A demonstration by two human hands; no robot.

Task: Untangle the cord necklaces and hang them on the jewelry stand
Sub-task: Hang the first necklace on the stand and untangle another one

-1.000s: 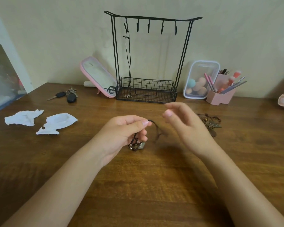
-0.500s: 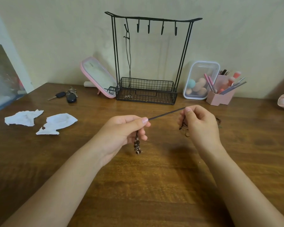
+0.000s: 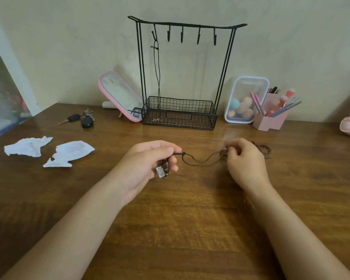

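Left hand (image 3: 150,164) is curled round the beaded pendant (image 3: 163,170) of one brown cord (image 3: 198,161), with thumb and forefinger pinching the cord just short of a small knot (image 3: 183,154). My read is that it acts as the anchor: the heavy end is parked in the palm so it can't swing and re-snag.

Right hand (image 3: 245,160) pinches the far end of the same cord at a small clump. It's motion-blurred, so I can't tell if that's a knot or a snag with another strand. The cord sags slack between the hands, just above the desk (image 3: 190,219). Slack probably gives room to pick a loop open, since tension would only cinch it.

The remaining tangle (image 3: 263,149) lies on the desk right of the right hand and partly behind it. Can't tell whether the held cord is free of it.

The jewelry stand (image 3: 182,77) is at the far side, centre, against the wall. One black necklace (image 3: 157,77) hangs from the leftmost hook (image 3: 154,35), with its charm down in the wire basket (image 3: 180,116). The four hooks to its right are bare.

Judgement: one done, this one mid-untangle, more in the pile. The next step needs the cord confirmed free before lifting it toward the stand. The risk is dragging the pile along.

Keys (image 3: 83,119), pink mirror (image 3: 119,96) and crumpled tissues (image 3: 49,150) sit to the left, well apart from the work.
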